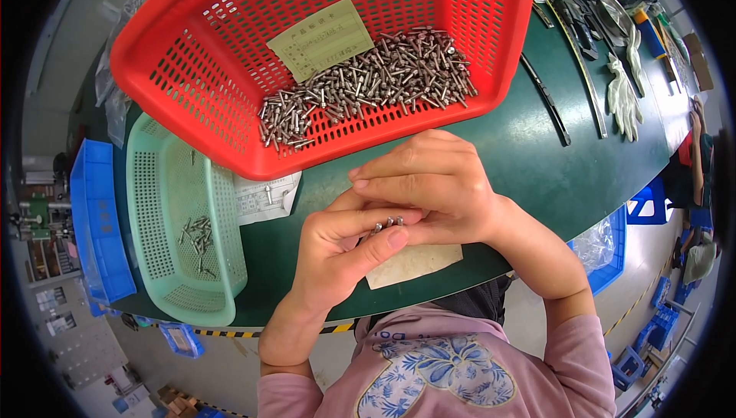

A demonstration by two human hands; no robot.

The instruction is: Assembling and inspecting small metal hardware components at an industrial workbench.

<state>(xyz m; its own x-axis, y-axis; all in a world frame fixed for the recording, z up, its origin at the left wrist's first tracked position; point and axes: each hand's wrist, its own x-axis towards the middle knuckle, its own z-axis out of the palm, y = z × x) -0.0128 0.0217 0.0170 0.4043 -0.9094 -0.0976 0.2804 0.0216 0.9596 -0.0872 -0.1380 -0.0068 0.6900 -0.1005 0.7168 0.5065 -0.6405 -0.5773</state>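
Observation:
My left hand (345, 245) and my right hand (433, 180) meet over the near side of the green table. Between the left thumb and forefinger, the shiny ends of a few small metal pins (389, 223) stick out side by side. Bent over the left fingers, my right hand is closed, and whatever it grips is hidden. Just beyond both hands, a large red plastic basket (268, 166) holds a heap of similar metal pins (399, 73) and a yellowish paper label (322, 38). Beneath the hands lies a pale beige sheet (418, 266).
To the left stands a light green basket (224, 280) with a few pins (199, 238) inside, beside a blue bin (103, 218). A printed paper (257, 209) carries a single pin. White gloves (625, 100) and a thin black bar (546, 100) lie at the right.

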